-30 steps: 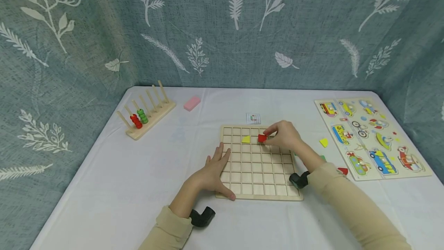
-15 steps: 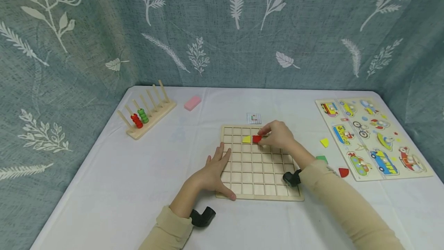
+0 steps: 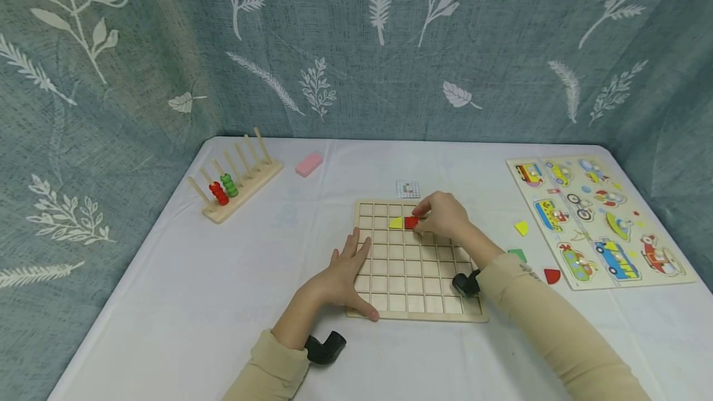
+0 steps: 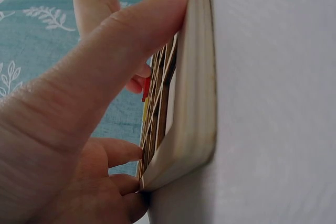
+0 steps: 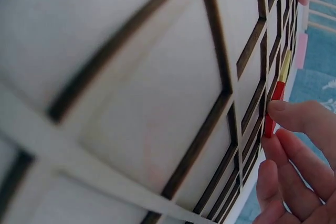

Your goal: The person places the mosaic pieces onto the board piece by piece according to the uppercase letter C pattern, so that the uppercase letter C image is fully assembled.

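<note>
A wooden grid board (image 3: 418, 316) lies on the white table in the head view. My right hand (image 3: 442, 215) pinches a red tile (image 3: 410, 223) between thumb and fingers, in a cell of the board's second row from the back. Directly left of it, a yellow tile (image 3: 396, 223) with a rounded corner sits in its own cell. The right wrist view shows the red tile (image 5: 279, 92) against the grid, partly covered by the fingertips. My left hand (image 3: 340, 277) rests spread along the board's left side, its thumb (image 4: 168, 3) on the near edge.
Right of the board lie loose yellow (image 3: 521, 228), green (image 3: 518, 255) and red (image 3: 552, 276) tiles beside a vehicle puzzle (image 3: 604, 221). Behind the board is a small pattern card (image 3: 408, 189). A pegged bead stand (image 3: 245, 194) and pink block (image 3: 309, 165) stand at the left.
My right hand has moved left with the red tile, bringing it from a gap to right beside the yellow tile. In the last half second it barely moves. The left hand stays put.
</note>
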The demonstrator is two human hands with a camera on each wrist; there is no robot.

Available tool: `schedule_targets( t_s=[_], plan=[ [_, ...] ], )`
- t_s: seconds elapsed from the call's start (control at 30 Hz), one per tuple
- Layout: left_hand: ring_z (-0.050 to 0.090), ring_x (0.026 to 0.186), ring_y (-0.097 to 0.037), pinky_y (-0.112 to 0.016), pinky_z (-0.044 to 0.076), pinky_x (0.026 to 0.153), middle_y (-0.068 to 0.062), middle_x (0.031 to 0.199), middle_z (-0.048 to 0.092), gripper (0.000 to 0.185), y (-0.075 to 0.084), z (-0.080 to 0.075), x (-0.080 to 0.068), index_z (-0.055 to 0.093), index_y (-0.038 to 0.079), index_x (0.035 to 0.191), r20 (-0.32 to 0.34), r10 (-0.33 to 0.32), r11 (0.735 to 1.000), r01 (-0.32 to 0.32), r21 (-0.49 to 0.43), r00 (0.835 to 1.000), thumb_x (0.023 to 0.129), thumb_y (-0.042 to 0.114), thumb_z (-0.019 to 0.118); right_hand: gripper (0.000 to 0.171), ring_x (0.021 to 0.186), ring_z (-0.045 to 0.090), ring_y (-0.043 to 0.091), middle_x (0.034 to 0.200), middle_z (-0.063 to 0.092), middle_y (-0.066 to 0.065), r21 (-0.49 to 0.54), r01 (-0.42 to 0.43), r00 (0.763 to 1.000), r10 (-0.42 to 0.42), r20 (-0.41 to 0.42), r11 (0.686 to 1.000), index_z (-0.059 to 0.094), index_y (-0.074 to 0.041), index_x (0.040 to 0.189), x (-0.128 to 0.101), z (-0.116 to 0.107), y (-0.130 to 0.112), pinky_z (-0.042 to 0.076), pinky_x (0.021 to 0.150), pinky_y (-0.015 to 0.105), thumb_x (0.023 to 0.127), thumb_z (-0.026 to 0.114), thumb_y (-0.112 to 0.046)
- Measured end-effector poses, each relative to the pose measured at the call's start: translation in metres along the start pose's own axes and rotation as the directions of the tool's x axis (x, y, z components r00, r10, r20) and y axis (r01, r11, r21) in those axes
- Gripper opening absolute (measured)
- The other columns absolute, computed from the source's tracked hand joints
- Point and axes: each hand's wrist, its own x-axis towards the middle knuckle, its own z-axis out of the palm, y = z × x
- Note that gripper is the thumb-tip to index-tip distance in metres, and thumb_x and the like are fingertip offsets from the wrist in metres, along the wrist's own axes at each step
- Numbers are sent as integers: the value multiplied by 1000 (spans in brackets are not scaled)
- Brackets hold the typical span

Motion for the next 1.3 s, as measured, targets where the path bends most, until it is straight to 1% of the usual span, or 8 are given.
schedule_targets(
  t_s=[0.13, 0.47, 0.8, 1.13, 1.3],
  plan=[
    [-7, 138, -27, -48, 1, 109, -16, 150, -12, 131, 0, 0, 0, 12, 1, 146, 0, -1, 1000, 1, -1, 1000, 47, 37, 90, 26, 92, 59, 24, 96, 68, 4, -8, -10, 1000, 9, -11, 1000, 72, -8, 94, 0, 1, 0, 47, 74, 37, 70, 78, -14],
    [-7, 138, -27, -48, 1, 109, -15, 151, -12, 132, 1, 0, 1, 12, 2, 146, 3, -9, 1000, 9, 9, 1000, 46, 38, 90, 27, 92, 59, 25, 98, 67, 6, -11, 5, 999, -6, -32, 1000, 71, -8, 95, -1, 4, 1, 48, 73, 38, 69, 76, -13],
    [-7, 138, -28, -48, 2, 109, -16, 151, -12, 132, 2, 0, 1, 12, 2, 146, 2, -9, 1000, 9, 13, 1000, 46, 38, 90, 31, 99, 57, 29, 103, 66, 8, -8, -14, 999, 13, -30, 1000, 70, -8, 99, -2, 2, 1, 47, 79, 41, 70, 75, -15],
    [-6, 138, -29, -50, 3, 109, -17, 150, -11, 131, 1, 0, 0, 12, 1, 146, -1, -6, 1000, 6, 19, 1000, 46, 37, 90, 31, 98, 58, 27, 104, 66, 8, 58, -16, 1000, 16, -6, 998, 69, -7, 103, -7, 1, 5, 46, 83, 42, 73, 75, -15],
    [-6, 138, -29, -49, 2, 109, -17, 150, -11, 132, 1, 0, 0, 12, 1, 146, -4, -13, 1000, 13, 12, 1000, 46, 37, 90, 32, 92, 60, 25, 103, 66, 7, 76, 2, 1000, -1, -3, 997, 69, -7, 104, -9, -1, 8, 47, 80, 41, 74, 75, -15]
  ],
)
